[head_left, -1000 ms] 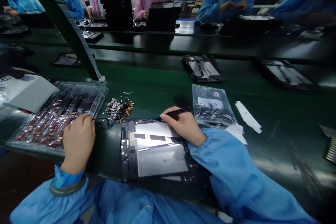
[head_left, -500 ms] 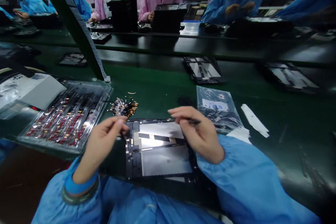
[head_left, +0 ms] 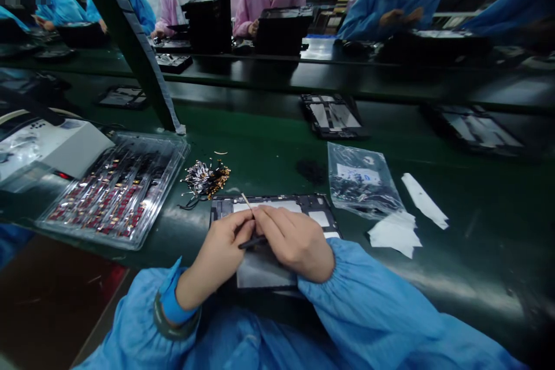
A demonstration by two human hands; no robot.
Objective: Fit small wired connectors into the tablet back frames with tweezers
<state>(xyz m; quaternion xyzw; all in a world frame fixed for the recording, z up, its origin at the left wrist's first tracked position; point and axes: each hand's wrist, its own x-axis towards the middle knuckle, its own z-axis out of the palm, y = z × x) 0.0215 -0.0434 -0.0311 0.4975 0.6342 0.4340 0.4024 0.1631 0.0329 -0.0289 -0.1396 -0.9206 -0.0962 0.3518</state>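
Note:
My left hand [head_left: 223, 248] and my right hand [head_left: 295, 240] meet over an open tablet housing [head_left: 264, 274], a black frame with silver plates inside. The fingertips of both are pinched together and touch. A thin pale strip [head_left: 245, 201] stands up from where they meet; my left thumb and forefinger seem to grip it. Out from under my right fingers comes a slim black tool [head_left: 251, 242], its kind unclear. Both hands cover the middle of the housing. Just beyond its left corner lies a pile of small metal-ended parts [head_left: 206, 178], some gold-tipped.
At left, a clear plastic tray [head_left: 143, 225] holds rows of small parts beside a white device [head_left: 73, 144]. A clear bag [head_left: 364, 182] and torn white paper [head_left: 394, 234] lie to the right. More housings [head_left: 333, 115] sit behind. A green post [head_left: 143, 58] rises at left; co-workers sit opposite.
My hands were apart at the housing's two sides; now they have come together over its middle. The pale strip now shows between the fingers. The view has shifted slightly.

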